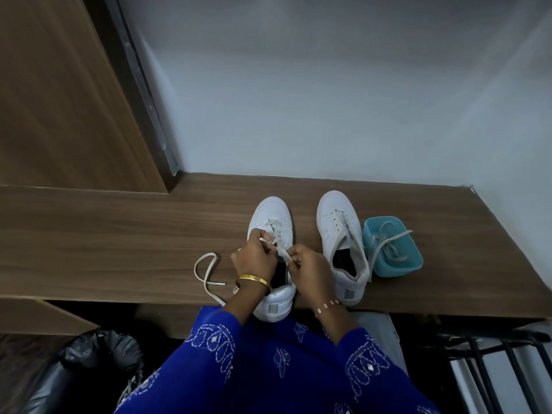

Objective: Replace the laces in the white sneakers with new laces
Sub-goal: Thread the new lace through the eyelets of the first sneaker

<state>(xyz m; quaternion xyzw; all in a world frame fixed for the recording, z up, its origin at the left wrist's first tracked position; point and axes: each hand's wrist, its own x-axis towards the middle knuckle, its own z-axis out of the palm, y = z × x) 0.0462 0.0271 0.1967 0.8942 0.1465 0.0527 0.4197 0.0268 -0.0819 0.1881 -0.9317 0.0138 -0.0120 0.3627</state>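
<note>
While both hands work at the throat of the left sneaker (270, 222), the step in hand looks like lacing or unlacing its upper eyelets; which of the two cannot be told. The left hand (255, 258) pinches the lace (279, 234) near the eyelet row, its grip narrow. The right hand (307, 264) holds the lace end just beside it, fingers curled round it. A loose length of lace (206, 273) loops over the worktop (119, 234) to the left of that sneaker, its tip lying free.

The right sneaker (340, 234) stands just beside the first, toe away from the person, with a lace only partly through its eyelets. A teal tub (400, 264) sits touching or nearly touching its outer side, a tangle of lace (388, 240) inside and trailing over the rim.

The next move probably calls for a steady pinch on the lace tip and a straight feed or pull through one eyelet, the other hand bracing the shoe against sliding.
</note>
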